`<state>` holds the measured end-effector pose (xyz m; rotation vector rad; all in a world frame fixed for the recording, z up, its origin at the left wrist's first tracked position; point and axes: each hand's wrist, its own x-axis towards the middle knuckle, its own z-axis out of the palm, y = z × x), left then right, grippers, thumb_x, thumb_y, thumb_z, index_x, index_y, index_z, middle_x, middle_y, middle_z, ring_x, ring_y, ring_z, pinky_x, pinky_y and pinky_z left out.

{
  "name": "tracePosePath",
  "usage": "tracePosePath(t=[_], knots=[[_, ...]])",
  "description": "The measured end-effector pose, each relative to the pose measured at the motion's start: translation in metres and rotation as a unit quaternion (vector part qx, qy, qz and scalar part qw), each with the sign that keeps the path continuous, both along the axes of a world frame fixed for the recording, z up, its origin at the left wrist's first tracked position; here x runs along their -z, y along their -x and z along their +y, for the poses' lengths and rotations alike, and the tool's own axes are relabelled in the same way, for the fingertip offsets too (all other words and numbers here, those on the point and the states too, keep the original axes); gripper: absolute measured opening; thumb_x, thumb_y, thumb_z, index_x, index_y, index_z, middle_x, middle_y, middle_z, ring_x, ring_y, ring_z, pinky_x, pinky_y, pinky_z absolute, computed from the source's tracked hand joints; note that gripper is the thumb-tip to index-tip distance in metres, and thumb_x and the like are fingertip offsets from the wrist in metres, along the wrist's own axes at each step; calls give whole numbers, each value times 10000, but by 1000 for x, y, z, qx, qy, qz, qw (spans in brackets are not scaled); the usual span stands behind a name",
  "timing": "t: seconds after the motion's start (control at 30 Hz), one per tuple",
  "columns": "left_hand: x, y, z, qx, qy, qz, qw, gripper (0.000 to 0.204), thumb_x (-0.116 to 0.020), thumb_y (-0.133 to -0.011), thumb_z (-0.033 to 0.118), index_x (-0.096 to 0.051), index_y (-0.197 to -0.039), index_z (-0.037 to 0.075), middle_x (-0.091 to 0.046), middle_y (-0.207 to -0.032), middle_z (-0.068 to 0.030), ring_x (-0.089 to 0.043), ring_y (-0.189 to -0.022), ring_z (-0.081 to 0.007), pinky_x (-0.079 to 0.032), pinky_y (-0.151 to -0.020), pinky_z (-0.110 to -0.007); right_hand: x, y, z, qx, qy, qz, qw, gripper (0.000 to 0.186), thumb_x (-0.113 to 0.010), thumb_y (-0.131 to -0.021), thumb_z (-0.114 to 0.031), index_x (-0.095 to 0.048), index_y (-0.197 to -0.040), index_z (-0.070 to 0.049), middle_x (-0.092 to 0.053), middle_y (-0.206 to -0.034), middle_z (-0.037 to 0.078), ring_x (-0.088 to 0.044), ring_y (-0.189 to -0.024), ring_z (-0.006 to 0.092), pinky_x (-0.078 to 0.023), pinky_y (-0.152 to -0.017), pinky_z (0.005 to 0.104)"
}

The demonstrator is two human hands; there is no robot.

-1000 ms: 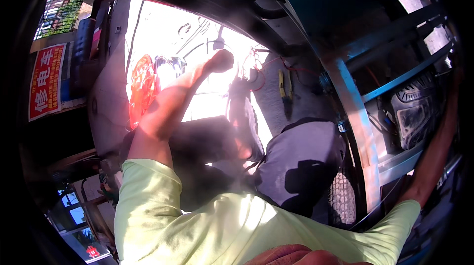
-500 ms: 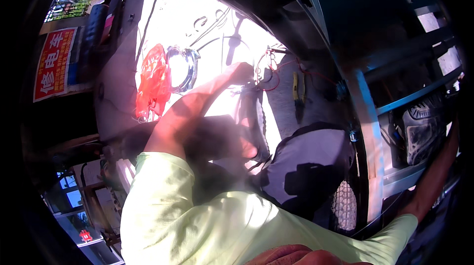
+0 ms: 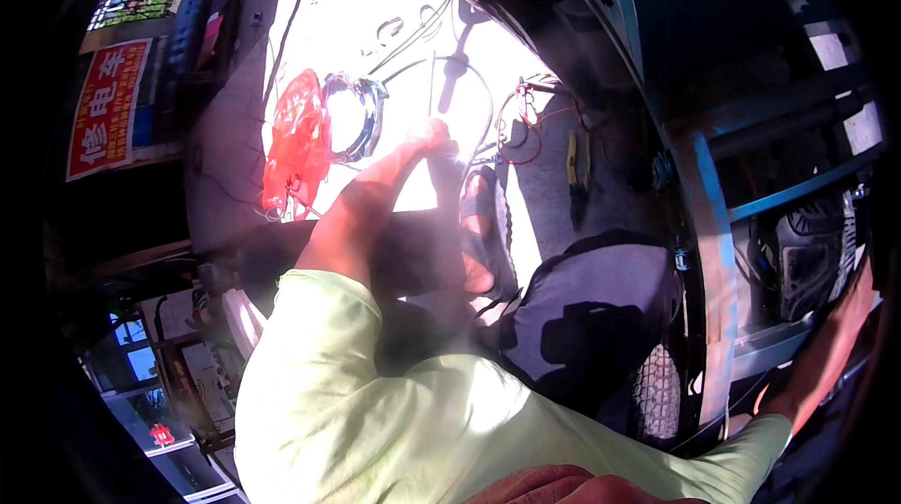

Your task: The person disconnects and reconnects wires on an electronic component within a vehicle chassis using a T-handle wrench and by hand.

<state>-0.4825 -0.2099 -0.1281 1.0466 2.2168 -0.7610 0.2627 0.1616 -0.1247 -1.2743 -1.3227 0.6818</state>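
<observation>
My left hand (image 3: 430, 136) reaches down over the sunlit ground, its fingers bunched together. Glare washes out the fingers, and what they hold, if anything, cannot be made out. A thin straight rod (image 3: 433, 82) lies right by the fingertips. To the left of the hand are a dark ring-shaped coil (image 3: 375, 119) and a crumpled red plastic bag (image 3: 298, 143). Thin red wire (image 3: 537, 143) lies looped to the right, near pliers with yellow handles (image 3: 572, 161). My right forearm (image 3: 831, 349) stretches along the right edge, and its hand is lost in the dark rim.
A worn blue metal frame (image 3: 709, 222) stands at the right, with a black shoe-like object (image 3: 809, 246) behind its bars. A treaded tyre (image 3: 655, 391) is beside my knee. Dark cable (image 3: 488, 82) curves over the ground. A red sign (image 3: 108, 110) hangs at the left.
My left hand has moved left, away from the red wire, to the thin rod. More of the sandalled foot shows. The view has shifted slightly; my right arm stays extended.
</observation>
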Motion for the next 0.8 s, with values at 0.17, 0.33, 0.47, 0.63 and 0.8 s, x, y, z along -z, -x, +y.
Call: tracePosePath(t=[0.17,0.33,0.47,0.63,0.8], knots=[[8,-24,4,-60,15,31,998,322,-736,-794,304,-809,-1022,88,-758,-1123,-151,-722,-1093,-296,-571,-946,-385,-2,3,-5,-7,1,4,1000,363,-614,-1048,-326,-702,-1052,26,-604,-807,90,-619,-742,213,-479,-663,323],[-1,-47,18,-8,88,8,996,320,-745,-790,290,-812,-1035,97,-754,-1139,-147,-721,-1105,-289,-572,-955,-377,-12,11,-4,-13,-1,10,1000,372,-609,-1052,-337,-704,-1042,22,-589,-786,74,-607,-734,197,-466,-665,310],[18,-28,1,-4,37,6,999,263,-713,-778,269,-814,-933,82,-767,-981,-166,-746,-954,-305,-588,-850,-403,-13,17,3,-23,7,31,999,379,-605,-1056,-346,-705,-1034,19,-577,-769,61,-597,-727,184,-455,-667,300],[24,-20,-6,56,2,-44,997,249,-676,-767,249,-802,-866,58,-761,-880,-188,-750,-855,-324,-589,-799,-437,-20,26,9,-31,8,52,998,389,-600,-1060,-358,-707,-1023,15,-562,-748,44,-585,-719,168,-442,-669,288],[7,-31,2,9,-116,-5,993,292,-656,-785,250,-736,-955,26,-735,-920,-207,-724,-889,-352,-562,-827,-454,-30,39,14,-36,4,71,997,400,-594,-1064,-369,-708,-1013,11,-546,-727,28,-572,-711,152,-428,-671,275]])
